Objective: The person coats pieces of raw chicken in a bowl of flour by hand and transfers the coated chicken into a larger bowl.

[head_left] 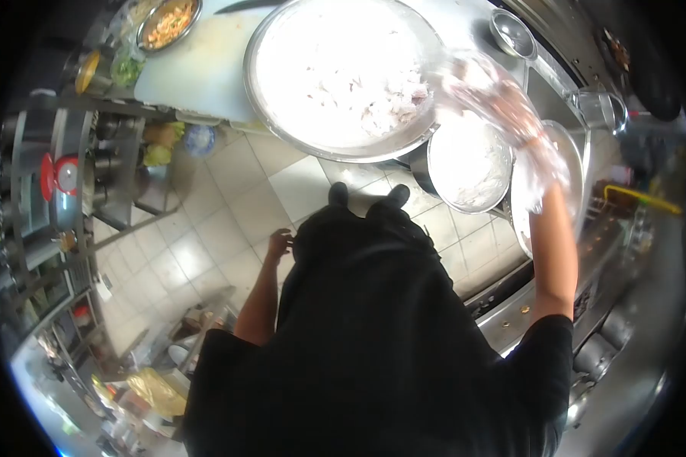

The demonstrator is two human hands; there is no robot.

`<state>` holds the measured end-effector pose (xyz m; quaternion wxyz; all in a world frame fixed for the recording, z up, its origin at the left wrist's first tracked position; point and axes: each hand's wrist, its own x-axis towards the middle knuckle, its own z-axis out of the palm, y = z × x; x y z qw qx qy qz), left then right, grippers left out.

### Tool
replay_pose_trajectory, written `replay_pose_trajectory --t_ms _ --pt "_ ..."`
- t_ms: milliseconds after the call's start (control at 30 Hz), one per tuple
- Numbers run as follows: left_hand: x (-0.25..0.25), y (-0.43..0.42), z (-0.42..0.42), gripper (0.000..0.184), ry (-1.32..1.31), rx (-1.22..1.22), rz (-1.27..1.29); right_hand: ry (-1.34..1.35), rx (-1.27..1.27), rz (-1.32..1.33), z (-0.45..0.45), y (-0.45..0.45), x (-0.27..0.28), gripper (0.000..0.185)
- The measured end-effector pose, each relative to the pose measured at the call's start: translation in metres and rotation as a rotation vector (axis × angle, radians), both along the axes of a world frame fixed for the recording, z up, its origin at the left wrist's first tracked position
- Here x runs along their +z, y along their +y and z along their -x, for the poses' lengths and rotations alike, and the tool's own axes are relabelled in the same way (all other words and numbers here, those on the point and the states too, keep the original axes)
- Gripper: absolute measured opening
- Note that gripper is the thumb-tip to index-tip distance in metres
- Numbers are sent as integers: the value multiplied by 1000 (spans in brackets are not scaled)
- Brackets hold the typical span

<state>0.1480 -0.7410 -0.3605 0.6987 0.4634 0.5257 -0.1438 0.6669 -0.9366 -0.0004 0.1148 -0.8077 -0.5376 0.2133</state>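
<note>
Large metal bowl of white powder and coated pieces at the bench, right hand in clear plastic at its right rim — fingers blurred, grip unclear — powdery pot beside, left hand hanging low, fingers loosely open, tiled floor below.

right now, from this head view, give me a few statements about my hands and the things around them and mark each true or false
1. The right hand wears a clear crinkled plastic covering. True.
2. The left hand wears one too. False: the left hand is bare and hangs beside the body.
3. The large round metal basin holds white contents. True.
4. Orange food pieces lie in that basin. False: they are in a small round metal bowl at the picture's upper left.
5. The short cloth sleeves are black. True.
</note>
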Motion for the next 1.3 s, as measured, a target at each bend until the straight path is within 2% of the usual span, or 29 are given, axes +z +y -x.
replay_pose_trajectory --t_ms 67,100,233,300,333,367,433,500,533,567,600,667,700,800,867,933,1033,1133,1167,1233,1300 --pt "14 3 -9 26 20 -34 -31 -297 24 -63 24 50 28 42" --pt "16 7 -13 26 44 -50 -56 13 -192 -322 43 74 54 44" --pt "24 20 -26 27 65 -47 -71 191 -378 -399 49 70 87 43" --pt "24 23 -31 29 51 -63 -89 410 -409 -525 34 40 94 40" --pt "28 21 -36 30 64 -70 -99 407 -412 -528 15 9 88 40" --pt "32 18 -39 30 62 -73 -100 514 -381 -581 -11 -33 73 43" --pt "34 8 -38 31 -27 -64 -112 612 -360 -631 -18 -69 70 47" --pt "32 -6 -35 31 -56 -45 -89 360 -637 -625 -6 -117 80 42" --pt "29 -16 -36 28 -38 -33 -94 358 -750 -543 -6 -147 75 43" --pt "27 -29 -38 25 -17 -24 -100 272 -684 -488 -20 -187 53 46" --pt "26 -42 -36 26 -17 -65 -98 73 -733 -132 -14 -211 54 52" --pt "36 -71 -43 27 52 -118 -141 -325 -405 119 -14 -269 25 59" --pt "40 -87 -44 27 64 -121 -152 -371 -300 139 -14 -293 6 62" --pt "52 -132 -60 27 107 -151 -107 -300 -320 120 -4 -312 -5 66" --pt "66 -162 -79 29 115 -199 -123 -456 -275 109 -14 -329 -21 69" --pt "70 -185 -90 30 124 -201 -152 -448 -259 71 -26 -329 -26 71" --pt "75 -213 -102 32 38 -113 -150 -429 -136 -22 -45 -320 -35 72" --pt "102 -243 -110 39 -91 18 -144 -400 -43 67 -46 -299 -47 67" --pt "98 -250 -104 39 -75 69 -170 -388 4 126 -39 -289 -43 63" --pt "72 -261 -77 37 -291 -60 -267 -375 -52 219 -50 -298 -65 60" --pt "55 -276 -55 36 -182 -68 -298 -290 -93 270 -60 -302 -73 58"
